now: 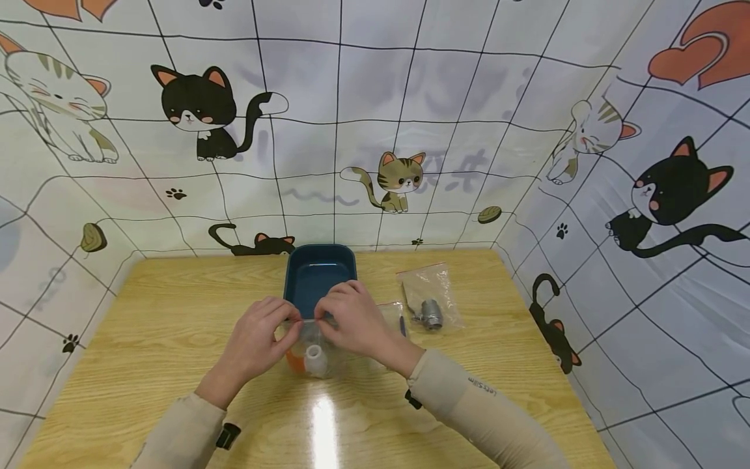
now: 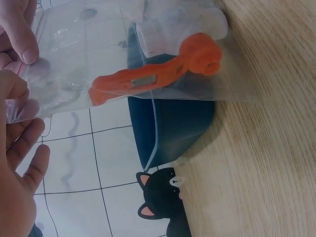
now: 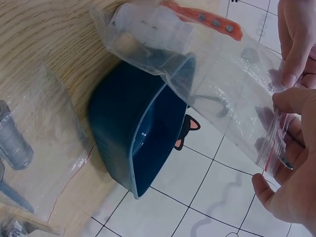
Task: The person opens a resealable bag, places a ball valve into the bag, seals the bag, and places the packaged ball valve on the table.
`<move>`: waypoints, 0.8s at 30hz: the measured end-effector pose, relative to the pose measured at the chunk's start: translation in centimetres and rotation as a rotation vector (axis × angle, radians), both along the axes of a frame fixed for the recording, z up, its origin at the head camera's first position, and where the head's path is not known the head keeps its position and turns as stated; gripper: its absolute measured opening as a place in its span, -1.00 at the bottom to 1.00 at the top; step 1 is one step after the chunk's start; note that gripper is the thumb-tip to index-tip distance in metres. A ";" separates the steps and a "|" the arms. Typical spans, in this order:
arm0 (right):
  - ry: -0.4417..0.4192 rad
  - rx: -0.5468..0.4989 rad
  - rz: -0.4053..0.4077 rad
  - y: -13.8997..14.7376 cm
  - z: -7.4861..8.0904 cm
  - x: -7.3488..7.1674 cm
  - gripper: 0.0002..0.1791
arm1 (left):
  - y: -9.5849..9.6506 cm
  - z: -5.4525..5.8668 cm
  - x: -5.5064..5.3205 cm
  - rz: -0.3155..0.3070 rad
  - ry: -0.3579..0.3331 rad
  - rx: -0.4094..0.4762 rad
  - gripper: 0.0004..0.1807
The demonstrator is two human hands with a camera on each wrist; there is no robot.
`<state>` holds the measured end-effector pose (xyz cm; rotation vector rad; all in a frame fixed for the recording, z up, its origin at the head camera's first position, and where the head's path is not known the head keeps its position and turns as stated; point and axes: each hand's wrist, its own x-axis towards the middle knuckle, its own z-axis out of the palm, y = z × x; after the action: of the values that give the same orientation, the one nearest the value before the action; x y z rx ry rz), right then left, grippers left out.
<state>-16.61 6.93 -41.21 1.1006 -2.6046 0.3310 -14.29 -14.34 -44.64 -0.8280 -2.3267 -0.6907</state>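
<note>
A clear zip bag (image 2: 64, 44) hangs between my two hands, its zip edge uppermost in the head view. My left hand (image 1: 254, 339) pinches the left part of that edge between thumb and fingers. Close beside it, my right hand (image 1: 354, 322) pinches the edge farther right, over the red zip line seen in the right wrist view. Inside the bag lie an orange arm-shaped piece (image 2: 163, 74) with a rounded knob at one end and a white cylindrical part (image 1: 315, 359). Just behind the hands stands a dark blue bin (image 3: 116, 108), partly covered by them in the head view.
Right of the bin, another clear bag (image 1: 418, 283) holds a grey cylindrical fitting (image 1: 431, 314). Between it and my right hand lies a further clear bag (image 1: 389, 311) with a slim dark blue item. A cat-print cloth (image 1: 375, 98) hangs behind the wooden table (image 1: 176, 312).
</note>
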 end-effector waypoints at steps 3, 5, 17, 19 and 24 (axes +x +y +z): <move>-0.007 -0.009 -0.008 0.1 0.0 0.0 -0.95 | -0.1 0.0 -0.1 0.005 0.001 0.002 -0.89; -0.006 -0.015 -0.006 0.1 0.0 -0.1 -0.94 | -0.1 0.0 -0.1 0.007 -0.002 -0.001 -0.90; -0.091 0.006 -0.022 0.4 0.0 -0.2 -0.93 | -0.1 -0.1 -0.1 0.001 0.000 0.009 -0.88; -0.105 0.011 -0.022 0.5 0.1 -0.2 -0.93 | -0.2 -0.1 -0.1 0.000 0.000 0.011 -0.88; -0.146 -0.023 -0.007 0.7 0.1 -0.3 -0.93 | -0.3 -0.1 -0.1 -0.002 -0.012 0.009 -0.88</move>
<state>-16.91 7.66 -41.11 1.0983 -2.7233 0.4546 -14.40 -14.61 -44.70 -0.8251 -2.3319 -0.7083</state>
